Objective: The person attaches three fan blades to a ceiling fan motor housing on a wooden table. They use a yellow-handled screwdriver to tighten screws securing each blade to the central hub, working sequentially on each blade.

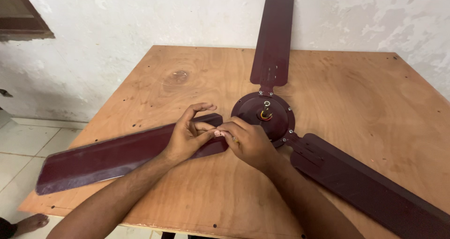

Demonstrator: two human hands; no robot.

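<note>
A dark maroon ceiling fan lies on a plywood table (365,89). Its round motor hub (277,121) has a short shaft and coloured wires at the centre. One blade (274,37) points away toward the wall, another blade (365,187) runs to the near right, and a third blade (103,159) stretches left. My left hand (190,133) rests on the inner end of the left blade, fingers pinched together. My right hand (248,143) meets it there, fingertips touching the left hand's fingers beside the hub. What the fingertips pinch is too small to see.
A rough white wall (117,42) stands behind the table. A dark wooden frame (21,14) hangs at the upper left. White floor tiles (23,145) lie to the left, with a bare foot (28,222) at the bottom left corner.
</note>
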